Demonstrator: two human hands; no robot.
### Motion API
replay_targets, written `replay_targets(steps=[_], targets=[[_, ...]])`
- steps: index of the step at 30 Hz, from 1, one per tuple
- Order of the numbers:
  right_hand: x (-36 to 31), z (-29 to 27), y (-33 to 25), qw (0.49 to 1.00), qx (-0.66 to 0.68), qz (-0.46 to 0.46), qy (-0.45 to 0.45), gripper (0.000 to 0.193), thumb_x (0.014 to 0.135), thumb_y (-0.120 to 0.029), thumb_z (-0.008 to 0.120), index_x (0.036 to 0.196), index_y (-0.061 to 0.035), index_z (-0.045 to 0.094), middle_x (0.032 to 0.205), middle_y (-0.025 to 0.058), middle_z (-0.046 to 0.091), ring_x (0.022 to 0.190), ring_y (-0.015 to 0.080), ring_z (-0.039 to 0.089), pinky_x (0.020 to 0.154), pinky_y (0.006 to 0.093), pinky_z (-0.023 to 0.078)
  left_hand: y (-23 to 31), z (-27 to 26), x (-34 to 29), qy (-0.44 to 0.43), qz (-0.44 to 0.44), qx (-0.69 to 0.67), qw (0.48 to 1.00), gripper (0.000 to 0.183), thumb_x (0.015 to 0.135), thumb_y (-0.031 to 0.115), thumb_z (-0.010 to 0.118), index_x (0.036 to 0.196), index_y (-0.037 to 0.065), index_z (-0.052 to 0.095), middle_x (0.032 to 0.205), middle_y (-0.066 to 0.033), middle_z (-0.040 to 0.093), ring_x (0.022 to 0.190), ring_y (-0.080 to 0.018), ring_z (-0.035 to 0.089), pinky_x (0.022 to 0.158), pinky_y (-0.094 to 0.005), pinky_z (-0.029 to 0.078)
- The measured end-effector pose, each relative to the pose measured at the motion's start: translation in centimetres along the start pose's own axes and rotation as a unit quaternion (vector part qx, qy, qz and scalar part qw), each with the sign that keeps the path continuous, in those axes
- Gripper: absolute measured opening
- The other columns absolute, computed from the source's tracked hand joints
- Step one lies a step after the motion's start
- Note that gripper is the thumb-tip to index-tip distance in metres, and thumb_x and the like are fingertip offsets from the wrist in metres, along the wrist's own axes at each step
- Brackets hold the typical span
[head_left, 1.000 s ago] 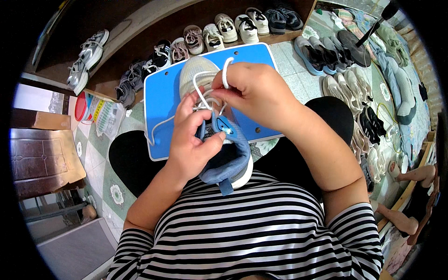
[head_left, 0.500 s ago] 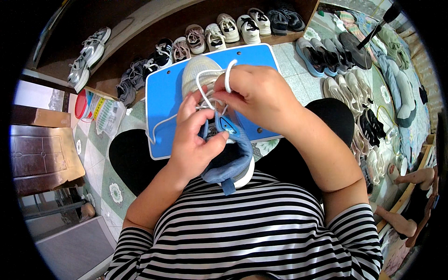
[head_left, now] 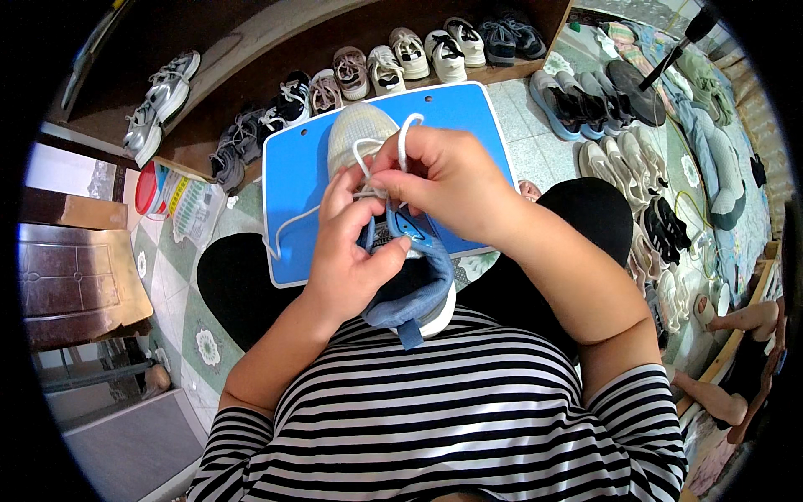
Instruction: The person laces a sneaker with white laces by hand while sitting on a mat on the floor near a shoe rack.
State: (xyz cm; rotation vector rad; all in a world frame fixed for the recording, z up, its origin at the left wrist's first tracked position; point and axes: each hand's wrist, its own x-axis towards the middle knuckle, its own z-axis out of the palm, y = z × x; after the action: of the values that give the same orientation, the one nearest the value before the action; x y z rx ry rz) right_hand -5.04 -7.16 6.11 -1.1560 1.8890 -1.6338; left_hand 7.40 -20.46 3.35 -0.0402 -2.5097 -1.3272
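Note:
A sneaker (head_left: 357, 135) with a pale mesh toe and a blue padded collar (head_left: 422, 293) lies with its toe pointing away from me and its heel close to my striped shirt. My left hand (head_left: 341, 251) grips its left side, thumb at the collar opening and fingertips up by the lacing. Over the tongue, my right hand (head_left: 456, 180) pinches the white shoelace (head_left: 405, 138), which loops up above the fingers. One loose lace end trails to the left across the blue board (head_left: 288, 171). My fingers hide most of the eyelets.
A row of shoes (head_left: 385, 69) lines the shelf behind the board, with silver sneakers (head_left: 159, 105) to the left. More shoes (head_left: 615, 171) stand on the tiled floor at right. A clear plastic box (head_left: 199, 213) sits at left. Another person's legs (head_left: 736, 322) show at the right edge.
My right hand has shifted slightly left and down, bringing its fingertips closer to my left fingers at the lacing. My left hand stays almost in place.

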Motion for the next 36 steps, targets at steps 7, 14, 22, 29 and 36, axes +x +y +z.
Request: replay_targets(steps=[7, 14, 22, 29, 36], targets=[[0.6, 1.9, 2.1, 0.995, -0.024, -0.079, 0.049, 0.009, 0.085, -0.01, 0.065, 0.087, -0.0018, 0.062, 0.071, 0.0068, 0.062, 0.061, 0.0114, 0.058, 0.054, 0.025, 0.046, 0.1, -0.1, 0.1, -0.01, -0.03, -0.029, 0.999, 0.034, 0.069, 0.006, 0.07, 0.098, -0.002, 0.054, 0.135, -0.0236, 0.035, 0.13, -0.0374, 0.03, 0.105, -0.0437, 0.026], [1.2, 0.5, 2.1, 0.931, -0.277, -0.236, 0.025, 0.01, 0.079, -0.014, 0.067, 0.086, -0.0084, 0.062, 0.07, 0.0102, 0.063, 0.063, 0.0301, 0.061, 0.054, 0.0361, 0.047, -0.1, 0.1, -0.1, 0.004, -0.041, -0.055, 0.998, 0.033, 0.069, 0.005, 0.07, 0.097, -0.004, 0.054, 0.137, -0.0241, 0.033, 0.131, -0.0363, 0.029, 0.105, -0.0417, 0.026], [0.7, -1.4, 1.3, 0.97, -0.171, -0.17, -0.04, 0.012, 0.079, -0.014, 0.069, 0.084, -0.0041, 0.064, 0.068, 0.0085, 0.062, 0.061, 0.0192, 0.06, 0.055, 0.0292, 0.046, 0.6, 0.0, 0.1, 0.011, -0.011, -0.068, 0.998, 0.031, 0.07, 0.006, 0.069, 0.096, -0.005, 0.056, 0.138, -0.026, 0.033, 0.131, -0.0375, 0.029, 0.106, -0.0426, 0.024], [0.1, -3.3, 0.2, 0.987, -0.095, -0.029, -0.124, 0.014, 0.079, -0.013, 0.071, 0.084, -0.0005, 0.065, 0.071, 0.0065, 0.064, 0.062, 0.0113, 0.056, 0.058, 0.0255, 0.045, 0.1, -0.1, 0.3, 0.0, 0.019, -0.033, 0.999, 0.031, 0.069, 0.009, 0.069, 0.094, -0.004, 0.055, 0.138, -0.0268, 0.035, 0.132, -0.0393, 0.029, 0.106, -0.0443, 0.023], [0.1, -2.9, -0.6, 0.982, -0.129, -0.041, -0.133, 0.018, 0.078, -0.016, 0.072, 0.08, 0.0, 0.063, 0.066, 0.0066, 0.061, 0.06, 0.0115, 0.055, 0.054, 0.0264, 0.044, -1.4, -0.3, -0.3, 0.017, 0.041, 0.01, 0.999, 0.026, 0.071, 0.004, 0.066, 0.094, -0.001, 0.055, 0.136, -0.0246, 0.04, 0.131, -0.0407, 0.03, 0.108, -0.0463, 0.022]])
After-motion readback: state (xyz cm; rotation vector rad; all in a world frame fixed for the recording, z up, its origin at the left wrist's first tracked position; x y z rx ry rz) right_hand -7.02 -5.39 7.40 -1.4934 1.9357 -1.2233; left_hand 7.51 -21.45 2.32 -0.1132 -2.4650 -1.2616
